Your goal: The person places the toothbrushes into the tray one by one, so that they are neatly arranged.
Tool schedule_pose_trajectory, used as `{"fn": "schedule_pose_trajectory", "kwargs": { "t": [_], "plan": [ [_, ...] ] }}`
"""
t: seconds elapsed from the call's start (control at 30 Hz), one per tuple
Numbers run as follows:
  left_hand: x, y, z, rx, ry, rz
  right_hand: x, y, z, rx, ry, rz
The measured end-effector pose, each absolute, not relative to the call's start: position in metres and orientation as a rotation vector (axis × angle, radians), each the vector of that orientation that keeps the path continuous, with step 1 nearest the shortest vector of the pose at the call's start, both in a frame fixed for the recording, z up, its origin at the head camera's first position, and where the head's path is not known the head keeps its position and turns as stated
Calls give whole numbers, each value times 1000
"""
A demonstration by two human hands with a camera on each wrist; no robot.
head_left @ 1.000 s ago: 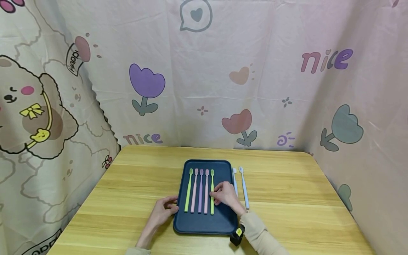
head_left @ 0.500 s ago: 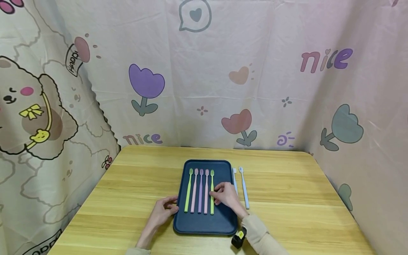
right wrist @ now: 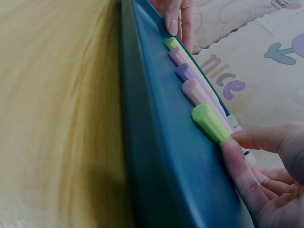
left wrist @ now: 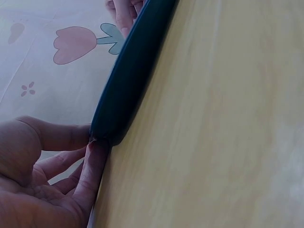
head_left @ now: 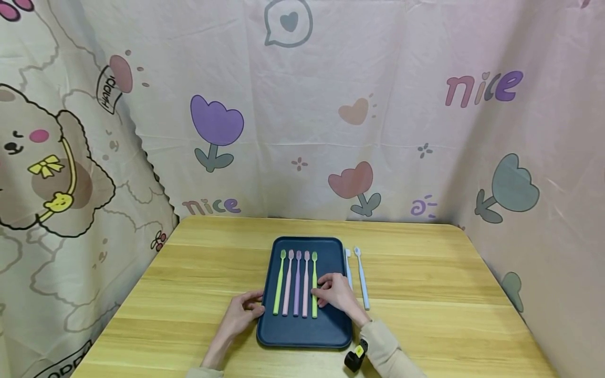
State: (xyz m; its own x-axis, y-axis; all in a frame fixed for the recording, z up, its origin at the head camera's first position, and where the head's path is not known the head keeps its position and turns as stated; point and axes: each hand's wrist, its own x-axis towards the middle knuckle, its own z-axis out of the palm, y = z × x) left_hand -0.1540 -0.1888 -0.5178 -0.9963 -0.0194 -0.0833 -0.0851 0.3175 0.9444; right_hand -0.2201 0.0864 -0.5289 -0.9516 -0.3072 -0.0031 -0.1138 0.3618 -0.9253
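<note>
A dark blue tray lies on the wooden table, with a row of toothbrushes on it, heads toward the far side. From left to right they are a green toothbrush, a pink one, a purple one, another pink one and a second green toothbrush. My right hand pinches that rightmost green toothbrush by its handle between thumb and index finger. At the tray's left edge, my left hand grips the rim with thumb and fingertips.
Two blue toothbrushes lie right of the tray: one against its edge, partly hidden by my right hand, the other farther out. A black wrist device sits at my right sleeve. A printed curtain stands behind the table.
My right hand has shifted slightly toward the near side along the green handle, and its wrist has turned a little. The left hand, tray and toothbrushes look unmoved.
</note>
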Motion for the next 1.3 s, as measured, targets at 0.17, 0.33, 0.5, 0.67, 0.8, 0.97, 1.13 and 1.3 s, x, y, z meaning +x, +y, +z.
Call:
{"fn": "schedule_pose_trajectory", "kwargs": {
  "t": [0.17,0.33,0.5,0.67,0.8,0.97,1.13,1.3],
  "plan": [
    [-154,-188,-517,-108,2507,1799,-221,86,-530,-377,2444,-1648],
    [-155,-188,-517,-104,2505,1799,-221,86,-530,-367,2442,-1647],
    [-155,-188,-517,-106,2509,1799,-221,85,-529,-351,2437,-1645],
    [-154,-188,-517,-116,2508,1803,-221,85,-530,-343,2440,-1641],
    [-154,-187,-517,-127,2509,1803,-220,85,-530,-348,2438,-1643],
    [-154,-187,-517,-144,2514,1797,-220,86,-530,-367,2436,-1646],
    [-154,-187,-518,-149,2517,1795,-219,85,-529,-366,2434,-1651],
    [-154,-187,-518,-150,2522,1792,-219,86,-530,-373,2435,-1662]
  ]
}}
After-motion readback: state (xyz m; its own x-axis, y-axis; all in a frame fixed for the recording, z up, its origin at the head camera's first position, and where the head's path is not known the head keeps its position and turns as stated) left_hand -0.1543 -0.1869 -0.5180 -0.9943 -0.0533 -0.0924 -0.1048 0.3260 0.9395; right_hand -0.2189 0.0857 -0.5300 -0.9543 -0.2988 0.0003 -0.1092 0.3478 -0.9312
